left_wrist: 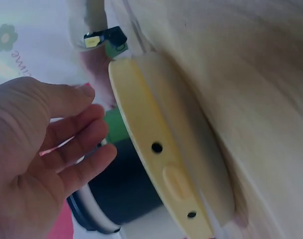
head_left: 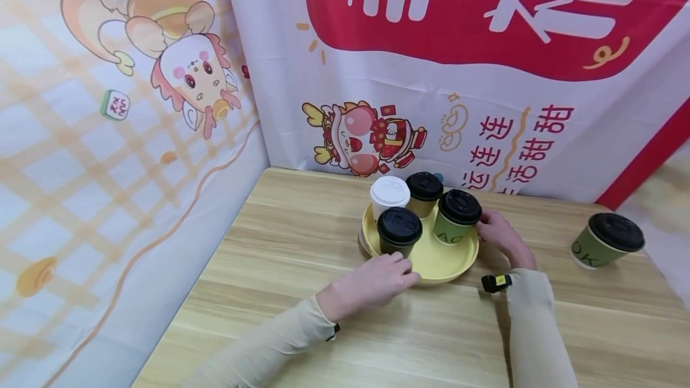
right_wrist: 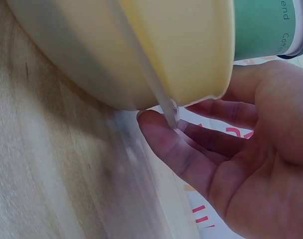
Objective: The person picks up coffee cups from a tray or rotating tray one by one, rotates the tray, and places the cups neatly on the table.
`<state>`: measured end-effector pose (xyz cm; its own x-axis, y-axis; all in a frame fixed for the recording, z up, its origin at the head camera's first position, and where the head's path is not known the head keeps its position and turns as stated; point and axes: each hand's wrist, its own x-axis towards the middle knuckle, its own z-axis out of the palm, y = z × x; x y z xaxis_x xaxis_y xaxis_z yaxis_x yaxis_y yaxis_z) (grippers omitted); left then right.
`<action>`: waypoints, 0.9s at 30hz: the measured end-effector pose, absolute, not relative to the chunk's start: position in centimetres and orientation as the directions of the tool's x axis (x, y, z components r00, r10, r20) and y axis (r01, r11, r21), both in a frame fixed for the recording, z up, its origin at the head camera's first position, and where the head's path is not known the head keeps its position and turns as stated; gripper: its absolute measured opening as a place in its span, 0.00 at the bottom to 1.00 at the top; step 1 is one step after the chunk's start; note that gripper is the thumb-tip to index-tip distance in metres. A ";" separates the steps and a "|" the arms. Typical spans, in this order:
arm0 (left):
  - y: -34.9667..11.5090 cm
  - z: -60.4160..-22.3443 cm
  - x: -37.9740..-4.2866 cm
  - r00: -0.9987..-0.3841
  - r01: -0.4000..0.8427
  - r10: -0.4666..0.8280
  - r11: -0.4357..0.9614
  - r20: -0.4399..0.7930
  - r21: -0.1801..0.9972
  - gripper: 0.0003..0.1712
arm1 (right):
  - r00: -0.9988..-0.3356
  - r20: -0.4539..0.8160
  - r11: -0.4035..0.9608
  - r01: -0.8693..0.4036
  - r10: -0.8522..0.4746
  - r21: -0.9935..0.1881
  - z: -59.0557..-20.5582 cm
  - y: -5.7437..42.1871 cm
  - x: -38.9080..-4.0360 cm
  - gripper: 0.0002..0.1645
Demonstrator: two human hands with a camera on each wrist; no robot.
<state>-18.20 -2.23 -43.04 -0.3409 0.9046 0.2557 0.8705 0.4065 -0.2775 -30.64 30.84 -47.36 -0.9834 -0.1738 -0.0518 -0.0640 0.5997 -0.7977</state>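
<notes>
Left hand (head_left: 374, 280): fingers (left_wrist: 86, 172) loosely bent, thumb apart from them. In the left wrist view we see nothing between them; they hang beside the dark cup (head_left: 397, 245) at the near left of the yellow tray (head_left: 439, 263). Contact with cup or tray: we cannot confirm.

Right hand (head_left: 504, 238): thumb (right_wrist: 166, 137) and fingers pinch the pale lower rim (right_wrist: 150, 77) of the yellow tray at its right side, thumb underneath. We judge this to be the only firm hold.

Risk 1: tipping. If the right side were raised while the left had no support, the yellow tray would slope and its cups could slide left. Cause: uneven grip.

Risk 2: slip. The pinch takes only a thin edge; we suspect a heavy load could twist it out.

Risk 3: knock. The left knuckles are close to the dark cup; a careless reach for the rim could push it over.

Outward: the yellow tray, on the desk (head_left: 302, 226) near its back edge, carries 4 lidded cups. Besides the dark cup, we note the white-lidded cup (head_left: 389, 191), the brown cup (head_left: 423, 205) and the green cup (head_left: 450, 233), all crowded; 1 toppling could take a neighbour. The lone cup (head_left: 598, 247) stands well apart, right.
</notes>
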 end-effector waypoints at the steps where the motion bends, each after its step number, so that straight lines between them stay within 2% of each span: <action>1: -2.0 -43.2 -18.2 -0.347 0.866 0.901 0.414 0.259 -0.281 0.13 | -0.983 -0.050 0.599 -0.065 -0.174 -0.798 -47.3 30.8 -30.6 0.09; 5: -1.0 -43.6 -18.2 -0.379 0.848 0.887 0.447 0.265 -0.284 0.15 | -0.983 -0.050 0.595 -0.067 -0.177 -0.801 -47.2 30.9 -30.5 0.09; 18: 0.5 -44.5 -18.7 -0.456 0.795 0.865 0.502 0.211 -0.340 0.07 | -0.981 -0.036 0.589 -0.084 -0.189 -0.803 -47.3 30.9 -30.5 0.09; 27: 0.1 -44.3 -19.1 -0.476 0.793 0.862 0.506 0.174 -0.339 0.08 | -0.983 -0.035 0.590 -0.078 -0.178 -0.804 -47.3 30.9 -30.6 0.10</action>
